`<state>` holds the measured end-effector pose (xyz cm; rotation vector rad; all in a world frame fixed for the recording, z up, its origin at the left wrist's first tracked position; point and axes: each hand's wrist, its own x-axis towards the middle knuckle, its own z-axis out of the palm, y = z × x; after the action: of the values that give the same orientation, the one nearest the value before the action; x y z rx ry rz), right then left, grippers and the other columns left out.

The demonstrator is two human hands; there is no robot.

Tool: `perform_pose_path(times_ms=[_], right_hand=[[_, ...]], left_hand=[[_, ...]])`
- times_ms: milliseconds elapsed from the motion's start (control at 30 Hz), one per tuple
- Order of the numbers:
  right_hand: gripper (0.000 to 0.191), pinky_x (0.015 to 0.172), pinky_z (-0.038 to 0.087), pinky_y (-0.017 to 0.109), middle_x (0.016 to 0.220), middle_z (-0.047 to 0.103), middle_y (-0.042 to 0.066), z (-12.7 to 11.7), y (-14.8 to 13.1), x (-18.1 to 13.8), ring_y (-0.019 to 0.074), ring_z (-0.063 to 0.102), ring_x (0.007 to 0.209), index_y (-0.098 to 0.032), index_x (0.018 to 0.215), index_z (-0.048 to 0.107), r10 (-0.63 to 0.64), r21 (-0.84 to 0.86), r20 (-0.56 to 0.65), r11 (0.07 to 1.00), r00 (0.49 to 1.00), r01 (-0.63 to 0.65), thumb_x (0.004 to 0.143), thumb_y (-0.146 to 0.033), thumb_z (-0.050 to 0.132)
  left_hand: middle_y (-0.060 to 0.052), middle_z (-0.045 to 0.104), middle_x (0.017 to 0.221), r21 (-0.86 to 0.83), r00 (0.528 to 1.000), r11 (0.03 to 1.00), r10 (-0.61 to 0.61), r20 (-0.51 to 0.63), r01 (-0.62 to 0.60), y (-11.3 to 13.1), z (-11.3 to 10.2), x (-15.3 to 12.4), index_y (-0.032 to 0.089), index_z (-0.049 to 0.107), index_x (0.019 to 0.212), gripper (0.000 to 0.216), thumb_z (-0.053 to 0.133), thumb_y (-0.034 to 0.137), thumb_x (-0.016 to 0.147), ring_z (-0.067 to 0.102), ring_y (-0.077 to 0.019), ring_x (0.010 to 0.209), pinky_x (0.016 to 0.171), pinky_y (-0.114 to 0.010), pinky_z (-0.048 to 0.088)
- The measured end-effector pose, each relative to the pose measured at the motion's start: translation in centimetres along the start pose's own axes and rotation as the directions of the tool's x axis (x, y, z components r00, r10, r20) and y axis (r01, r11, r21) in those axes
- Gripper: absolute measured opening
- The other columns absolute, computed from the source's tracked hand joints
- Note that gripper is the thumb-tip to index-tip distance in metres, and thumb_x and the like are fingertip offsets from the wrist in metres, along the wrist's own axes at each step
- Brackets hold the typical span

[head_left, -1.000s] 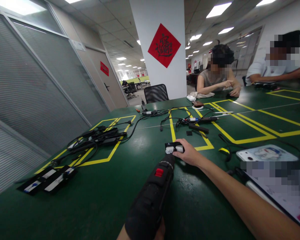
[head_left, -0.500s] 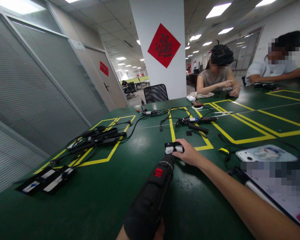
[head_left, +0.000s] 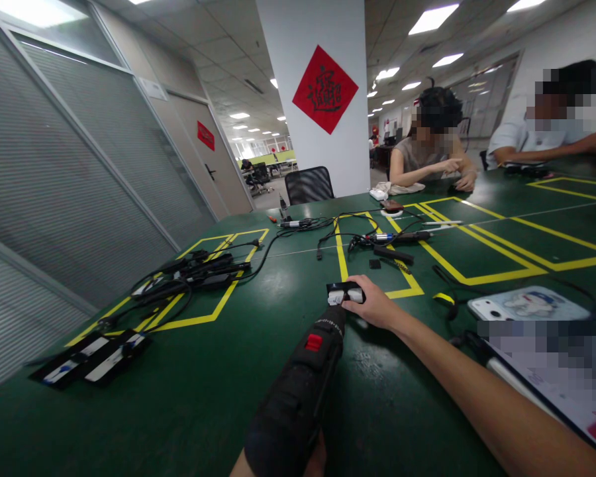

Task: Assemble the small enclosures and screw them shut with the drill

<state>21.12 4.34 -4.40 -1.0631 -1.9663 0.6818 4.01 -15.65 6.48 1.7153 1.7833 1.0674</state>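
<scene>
A black cordless drill [head_left: 295, 391] with a red switch on top points away from me, held from below by my left hand [head_left: 315, 460]. Only a little of that hand shows under the drill body; its fingers are mostly hidden. My right hand [head_left: 372, 305] pinches the right end of a small black piece with white parts [head_left: 336, 298], close above the green table. The drill's front end meets or nearly meets this piece. Whether a bit touches it I cannot tell.
Tangled black cables [head_left: 198, 268] lie at left, beside two flat black-and-white strips [head_left: 114, 358]. A pen-like tool [head_left: 397, 237] and a small black block [head_left: 374, 264] lie beyond my right hand. A phone [head_left: 529, 305] rests at right. Two people sit across the green table [head_left: 189, 397].
The drill and both hands stay almost in place. The view has shifted very slightly.
</scene>
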Motion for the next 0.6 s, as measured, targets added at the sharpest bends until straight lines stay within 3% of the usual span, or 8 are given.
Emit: perform_pose_path(times_ms=[200,433,600], right_hand=[[0.047,0.087,0.04,0.03,0.105,0.049,0.003,0.3,0.2,0.1,0.0159,0.051,0.094,-0.021,0.114,0.047,-0.015,-0.008,-0.015,1.0,1.0,0.015,0.071,-0.031,0.065],[0.047,0.086,0.04,0.03,0.106,0.049,0.003,0.2,0.4,0.0,0.0161,0.051,0.093,-0.022,0.114,0.047,-0.008,-0.01,-0.016,1.0,1.0,0.008,0.071,-0.033,0.064],[0.047,0.086,0.04,0.03,0.106,0.049,0.003,0.2,0.3,0.0,0.0161,0.051,0.094,-0.022,0.114,0.046,-0.009,-0.011,-0.014,1.0,1.0,0.009,0.072,-0.033,0.064]], left_hand=[[-0.003,0.07,0.097,0.035,0.999,0.999,0.029,-0.016,-0.029,-0.7,0.4,0.2,0.026,0.068,0.094,0.035,0.053,0.013,0.065,0.06,-0.0296,0.101,0.083,-0.038,0.055],[-0.001,0.062,0.115,0.185,0.963,0.977,0.15,-0.222,-0.11,-3.2,4.0,0.3,0.026,0.061,0.11,0.047,0.045,0.008,0.07,0.057,-0.0252,0.108,0.092,-0.037,0.051],[0.0,0.06,0.117,0.187,0.971,0.975,0.151,-0.186,-0.115,-3.0,3.7,0.1,0.026,0.058,0.115,0.051,0.045,0.007,0.069,0.055,-0.0253,0.111,0.093,-0.036,0.049]])
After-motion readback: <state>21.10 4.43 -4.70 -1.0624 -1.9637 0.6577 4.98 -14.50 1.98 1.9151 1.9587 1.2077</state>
